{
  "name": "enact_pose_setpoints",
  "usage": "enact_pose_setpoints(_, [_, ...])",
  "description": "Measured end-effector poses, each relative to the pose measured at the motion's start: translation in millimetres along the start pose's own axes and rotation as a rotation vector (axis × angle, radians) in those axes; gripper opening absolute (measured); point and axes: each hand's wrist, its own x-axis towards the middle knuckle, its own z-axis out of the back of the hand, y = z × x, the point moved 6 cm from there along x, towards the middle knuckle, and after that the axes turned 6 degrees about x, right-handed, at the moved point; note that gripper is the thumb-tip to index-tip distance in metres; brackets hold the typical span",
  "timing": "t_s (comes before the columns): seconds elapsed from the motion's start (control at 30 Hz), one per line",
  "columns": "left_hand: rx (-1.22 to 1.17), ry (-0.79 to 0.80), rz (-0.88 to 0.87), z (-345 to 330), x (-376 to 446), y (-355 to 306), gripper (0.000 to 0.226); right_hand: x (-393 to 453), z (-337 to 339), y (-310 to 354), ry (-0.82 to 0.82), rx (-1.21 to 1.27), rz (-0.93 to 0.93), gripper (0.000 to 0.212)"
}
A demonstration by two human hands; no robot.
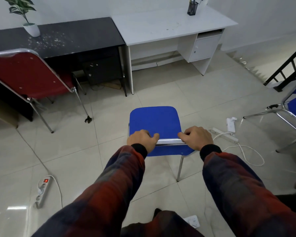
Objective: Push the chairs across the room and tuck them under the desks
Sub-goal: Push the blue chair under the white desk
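Note:
A blue chair point(155, 120) with chrome legs stands on the tiled floor in the middle, its seat facing the white desk point(171, 24). My left hand point(143, 140) and my right hand point(196, 137) both grip the chrome top rail of its backrest, one at each end. The white desk has an opening under it, straight ahead of the chair. A black desk point(58, 38) adjoins it on the left, and a red chair point(26, 76) stands partly under that one. A second blue chair point(294, 106) shows at the right edge.
A white power strip point(41, 192) with a red switch lies on the floor at the lower left. More strips and white cables point(229, 134) lie to the right of the chair. A black stair railing point(287, 64) is at the far right. A potted plant point(31, 28) and a pen holder point(192, 8) stand on the desks.

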Motion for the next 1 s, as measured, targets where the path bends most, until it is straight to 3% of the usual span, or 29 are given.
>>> enact_pose_setpoints(1.0, [0.096, 0.028, -0.029, 47, 115, 28, 0.036, 68, -14, 63, -0.049, 0.116, -0.065, 0.048])
